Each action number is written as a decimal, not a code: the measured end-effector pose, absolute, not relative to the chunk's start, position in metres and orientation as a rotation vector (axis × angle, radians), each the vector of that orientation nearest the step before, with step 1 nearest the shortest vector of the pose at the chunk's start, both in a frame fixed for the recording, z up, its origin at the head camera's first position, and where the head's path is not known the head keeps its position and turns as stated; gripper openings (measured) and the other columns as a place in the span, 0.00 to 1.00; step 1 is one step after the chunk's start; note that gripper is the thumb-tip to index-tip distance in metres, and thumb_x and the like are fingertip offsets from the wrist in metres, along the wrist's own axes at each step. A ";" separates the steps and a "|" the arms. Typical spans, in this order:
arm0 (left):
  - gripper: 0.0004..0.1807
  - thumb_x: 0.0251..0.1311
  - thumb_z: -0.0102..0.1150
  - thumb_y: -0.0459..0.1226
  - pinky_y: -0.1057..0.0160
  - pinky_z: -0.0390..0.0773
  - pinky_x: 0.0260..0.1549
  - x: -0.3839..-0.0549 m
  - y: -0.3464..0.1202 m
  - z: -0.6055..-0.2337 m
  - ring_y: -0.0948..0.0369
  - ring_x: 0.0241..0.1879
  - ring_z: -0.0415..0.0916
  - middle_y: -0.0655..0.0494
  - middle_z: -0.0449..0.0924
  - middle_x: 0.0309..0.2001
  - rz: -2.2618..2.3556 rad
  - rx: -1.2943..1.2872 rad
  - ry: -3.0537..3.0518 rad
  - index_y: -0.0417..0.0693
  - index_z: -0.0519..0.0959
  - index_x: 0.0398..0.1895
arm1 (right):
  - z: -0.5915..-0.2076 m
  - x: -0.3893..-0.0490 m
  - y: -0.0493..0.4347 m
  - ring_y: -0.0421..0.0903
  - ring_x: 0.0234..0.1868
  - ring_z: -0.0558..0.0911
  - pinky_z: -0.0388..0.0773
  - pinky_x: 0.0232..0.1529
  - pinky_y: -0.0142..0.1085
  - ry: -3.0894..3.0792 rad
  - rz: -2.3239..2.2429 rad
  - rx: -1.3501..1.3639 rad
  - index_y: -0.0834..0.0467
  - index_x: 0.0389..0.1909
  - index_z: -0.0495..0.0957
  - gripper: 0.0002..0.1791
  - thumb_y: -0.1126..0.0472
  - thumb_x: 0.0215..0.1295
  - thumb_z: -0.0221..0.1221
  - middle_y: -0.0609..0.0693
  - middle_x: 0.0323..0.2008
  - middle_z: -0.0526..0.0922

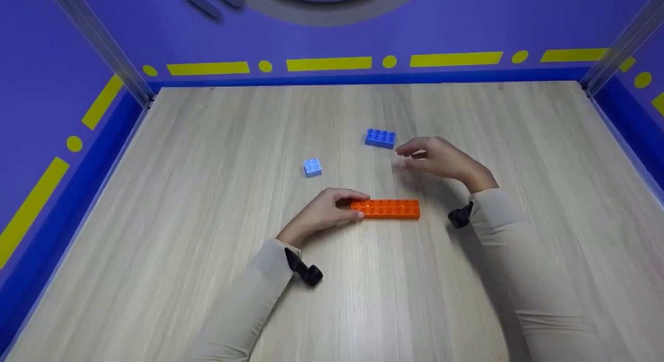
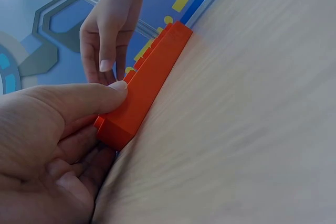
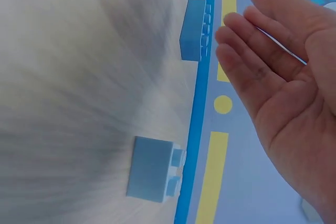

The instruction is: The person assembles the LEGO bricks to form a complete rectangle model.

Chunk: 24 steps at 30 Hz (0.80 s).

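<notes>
An orange building brick (image 1: 391, 209), long with two rows of studs, lies studs up on the table. My left hand (image 1: 328, 210) grips its left end between thumb and fingers; in the left wrist view the thumb presses the near side of the orange brick (image 2: 149, 85). My right hand (image 1: 438, 157) is above the table with fingers loosely bent and nothing in them. Just left of those fingertips sits a dark blue brick (image 1: 380, 138) with two rows of studs. In the right wrist view, the open palm (image 3: 289, 87) faces the blue brick (image 3: 193, 30).
A small light blue square brick (image 1: 313, 167) lies on the wooden table (image 1: 218, 159) beyond the left hand. Blue panels with yellow markings (image 1: 329, 64) wall the table at the back and both sides. A black wrist camera (image 1: 306, 268) sits on the left sleeve.
</notes>
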<state>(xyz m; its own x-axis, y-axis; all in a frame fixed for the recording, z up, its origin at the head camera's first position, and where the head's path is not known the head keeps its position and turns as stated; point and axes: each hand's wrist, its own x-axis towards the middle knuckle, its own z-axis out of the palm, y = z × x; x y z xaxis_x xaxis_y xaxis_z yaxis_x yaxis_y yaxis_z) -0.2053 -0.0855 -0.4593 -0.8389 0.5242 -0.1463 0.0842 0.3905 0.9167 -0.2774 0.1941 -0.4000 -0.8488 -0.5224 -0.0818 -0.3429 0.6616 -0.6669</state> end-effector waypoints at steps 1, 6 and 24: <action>0.21 0.57 0.66 0.39 0.57 0.63 0.66 -0.205 -0.086 -0.460 0.60 0.61 0.69 0.58 0.78 0.59 1.441 0.529 2.240 0.57 0.80 0.55 | -0.400 -0.279 0.193 0.54 0.59 0.76 0.70 0.63 0.51 2.625 -0.965 -0.697 0.62 0.58 0.76 0.20 0.59 0.67 0.59 0.58 0.57 0.79; 0.21 0.56 0.66 0.39 0.58 0.65 0.64 -0.205 -0.087 -0.460 0.61 0.60 0.70 0.58 0.78 0.58 1.446 0.524 2.236 0.57 0.80 0.55 | -0.399 -0.291 0.187 0.56 0.61 0.75 0.70 0.63 0.51 2.678 -0.929 -0.712 0.63 0.60 0.74 0.21 0.62 0.66 0.58 0.60 0.59 0.77; 0.22 0.55 0.66 0.37 0.58 0.67 0.63 -0.205 -0.085 -0.463 0.61 0.59 0.70 0.58 0.77 0.59 1.480 0.497 2.219 0.57 0.81 0.55 | -0.404 -0.322 0.168 0.59 0.67 0.67 0.64 0.66 0.55 2.696 -0.769 -0.583 0.57 0.67 0.67 0.27 0.60 0.68 0.56 0.57 0.68 0.68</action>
<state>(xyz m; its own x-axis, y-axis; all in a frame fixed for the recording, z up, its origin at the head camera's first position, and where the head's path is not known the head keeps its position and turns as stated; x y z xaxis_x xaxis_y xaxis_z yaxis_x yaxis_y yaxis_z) -0.2054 -0.0849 -0.4628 -0.8454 0.5128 -0.1495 0.0591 0.3679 0.9280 -0.3217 0.1684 -0.4044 -0.8805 -0.4494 -0.1511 -0.3020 0.7773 -0.5519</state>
